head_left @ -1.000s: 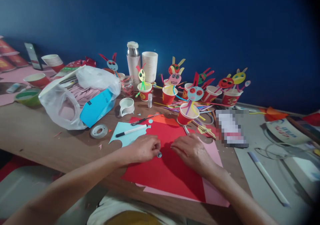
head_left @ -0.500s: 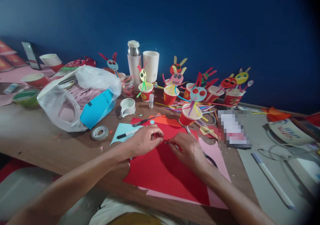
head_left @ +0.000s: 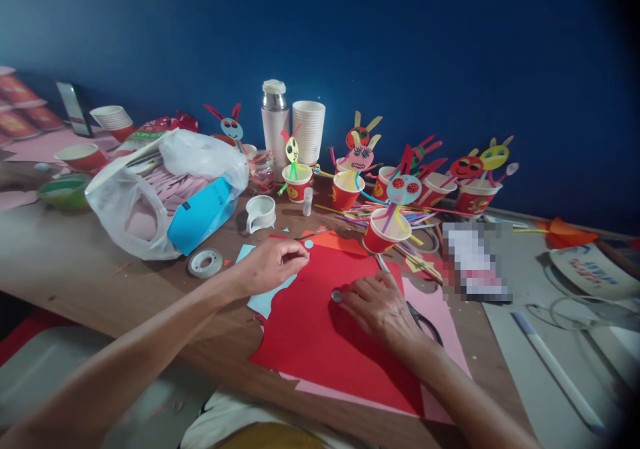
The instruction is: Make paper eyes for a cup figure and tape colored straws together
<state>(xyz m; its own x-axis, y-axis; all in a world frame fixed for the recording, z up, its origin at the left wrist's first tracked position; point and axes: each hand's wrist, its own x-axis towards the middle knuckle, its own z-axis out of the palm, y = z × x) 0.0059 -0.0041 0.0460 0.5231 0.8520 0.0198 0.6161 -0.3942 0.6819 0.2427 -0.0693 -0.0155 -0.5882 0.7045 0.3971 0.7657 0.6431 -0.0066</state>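
My left hand hovers over the left part of a red paper sheet, with thumb and fingers pinched together. What they hold, if anything, is too small to make out. My right hand rests low over the same sheet, its fingertips closed on the edge of a small grey round disc. A light-blue paper dot lies just beyond my left fingers. Under that hand is light-blue paper. Black-handled scissors lie partly hidden beneath my right hand and wrist.
Red paper cups with paper-faced figures stand towards the wall. A plastic bag of paper pieces, a tape roll and a white cup-shaped piece lie left. A blurred phone and white pen lie right.
My hands, close together before, have moved apart. The left has shifted left; the right has lowered slightly, and the grey disc now shows at its fingertips. The camera view has shifted slightly.
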